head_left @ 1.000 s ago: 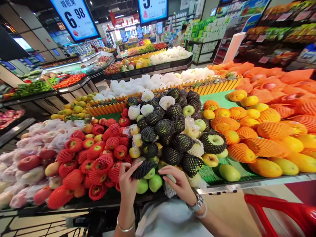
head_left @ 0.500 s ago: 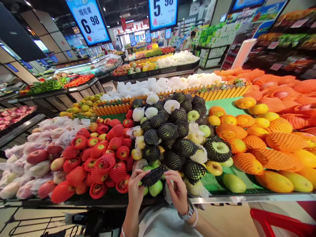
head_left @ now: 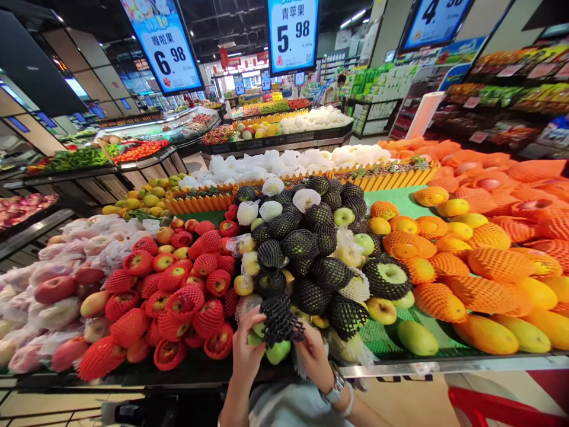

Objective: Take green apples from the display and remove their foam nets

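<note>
Between my two hands is a black foam fruit net (head_left: 280, 319), crumpled and apparently without fruit in it. My left hand (head_left: 248, 347) pinches its left side, fingertips pointing up. My right hand (head_left: 315, 351) grips the lower right end, and a watch sits on that wrist. Just under the net shows a green apple (head_left: 278, 352), partly covered by it. Behind my hands rises a pile of green apples in black nets (head_left: 302, 244), with a few white nets (head_left: 306, 200) among them.
Red-netted apples (head_left: 180, 302) are heaped to the left, beside plastic-wrapped fruit (head_left: 57, 308). On the right lie mangoes in orange nets (head_left: 498, 290) on green matting. A metal edge (head_left: 444, 363) runs along the stand's front. Price screens (head_left: 291, 38) hang overhead.
The black net has gone from a narrow strip stretched level between my fingers to a wider, bunched shape. Its left part now stands higher. The view has tilted up slightly.
</note>
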Demonstrator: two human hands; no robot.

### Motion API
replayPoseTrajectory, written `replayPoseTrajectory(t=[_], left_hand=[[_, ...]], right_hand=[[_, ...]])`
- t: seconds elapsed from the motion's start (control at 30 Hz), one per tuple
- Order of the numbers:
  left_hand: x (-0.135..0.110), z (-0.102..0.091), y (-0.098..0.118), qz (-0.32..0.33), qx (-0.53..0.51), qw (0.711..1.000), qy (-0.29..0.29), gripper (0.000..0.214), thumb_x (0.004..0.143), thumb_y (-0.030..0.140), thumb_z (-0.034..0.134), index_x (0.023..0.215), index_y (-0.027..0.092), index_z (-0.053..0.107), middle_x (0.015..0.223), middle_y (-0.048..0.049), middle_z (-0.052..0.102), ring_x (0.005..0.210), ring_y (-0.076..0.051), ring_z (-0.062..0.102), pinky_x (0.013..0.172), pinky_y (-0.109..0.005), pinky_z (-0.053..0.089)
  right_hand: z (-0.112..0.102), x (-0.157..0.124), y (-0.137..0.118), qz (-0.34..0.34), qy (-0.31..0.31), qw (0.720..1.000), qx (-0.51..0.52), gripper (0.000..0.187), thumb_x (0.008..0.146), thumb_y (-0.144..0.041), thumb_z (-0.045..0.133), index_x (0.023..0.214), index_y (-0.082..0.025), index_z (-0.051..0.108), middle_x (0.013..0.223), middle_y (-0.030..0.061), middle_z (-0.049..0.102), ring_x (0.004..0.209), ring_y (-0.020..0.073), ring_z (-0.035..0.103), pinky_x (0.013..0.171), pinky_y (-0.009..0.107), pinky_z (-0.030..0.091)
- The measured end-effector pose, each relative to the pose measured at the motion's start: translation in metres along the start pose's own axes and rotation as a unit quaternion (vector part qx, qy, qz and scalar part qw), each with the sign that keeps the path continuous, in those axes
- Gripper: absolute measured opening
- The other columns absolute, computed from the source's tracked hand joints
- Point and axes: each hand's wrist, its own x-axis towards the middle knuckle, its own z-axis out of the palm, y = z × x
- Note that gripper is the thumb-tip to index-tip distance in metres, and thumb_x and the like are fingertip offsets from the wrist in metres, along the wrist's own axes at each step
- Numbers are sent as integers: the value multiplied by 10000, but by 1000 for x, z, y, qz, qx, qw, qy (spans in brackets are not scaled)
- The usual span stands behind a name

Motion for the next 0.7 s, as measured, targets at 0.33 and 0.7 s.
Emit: replayPoseTrajectory(t=[0.33, 0.7], left_hand=[[-1, -4, -2, 17, 20, 992, -120, 463, 790, 631, 573, 833, 195, 722, 867, -122, 755, 909, -287, 709, 767, -379, 582], [-9, -2, -1, -4, 68, 993, -95, 416, 937, 470, 451, 1084, 203, 734, 962, -105, 769, 844, -214, 727, 764, -317, 599]], right_hand=[[-13, 2, -6, -21, -75, 995, -55, 355, 954, -406, 427, 780, -234, 683, 802, 62, 637, 808, 211, 586, 722, 336, 489], [-11, -3, 8, 99, 76, 990, 60, 168, 914, -309, 506, 981, -224, 634, 1017, 68, 644, 958, 195, 599, 854, 310, 493]])
